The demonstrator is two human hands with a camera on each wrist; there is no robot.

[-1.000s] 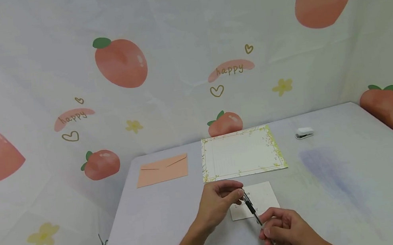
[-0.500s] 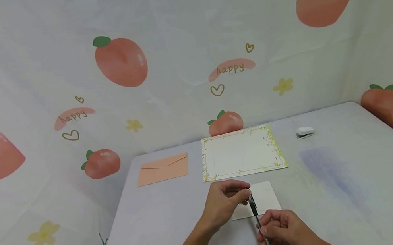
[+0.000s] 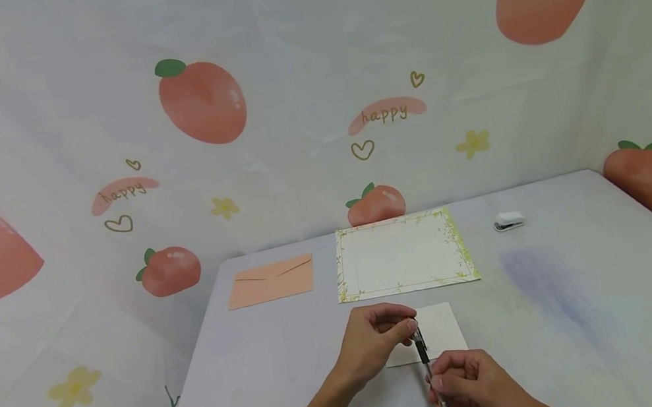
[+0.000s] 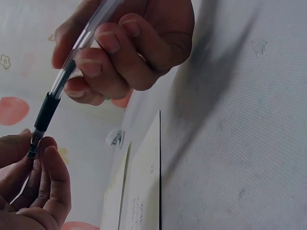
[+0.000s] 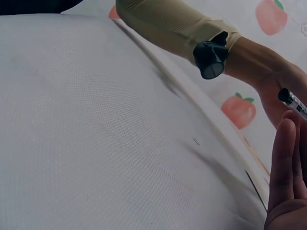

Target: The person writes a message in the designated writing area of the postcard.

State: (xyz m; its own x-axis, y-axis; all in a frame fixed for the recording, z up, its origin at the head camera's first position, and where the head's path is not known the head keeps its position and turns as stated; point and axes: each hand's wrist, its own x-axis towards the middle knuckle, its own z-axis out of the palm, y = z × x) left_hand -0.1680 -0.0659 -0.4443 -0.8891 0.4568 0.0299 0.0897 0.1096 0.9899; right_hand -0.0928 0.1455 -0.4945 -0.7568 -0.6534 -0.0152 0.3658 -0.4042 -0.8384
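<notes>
Pen held between both hands above the table, barrel slanting from the right hand up and away to the left hand. Left fingers curled together and pinched on the pen's tip end, just past the black grip sleeve, thumb against fingertips. Right fingers wrapped round the clear barrel farther back, curled and clamped on it, thumb side hidden in the left wrist view. From the right wrist view, only the pen's end and the edge of the right palm seen, with the left forearm in a beige sleeve and a dark wrist strap crossing above the tabletop. Directly beneath and just beyond the left fingertips, a small white card flat on the table, faint print along one edge. Beyond the card, farther from the fingers, a sheet of floral-bordered letter paper. Well to the left of the left hand, a peach envelope. Far beyond the right hand, a small white stapler near the peach-printed backdrop.
</notes>
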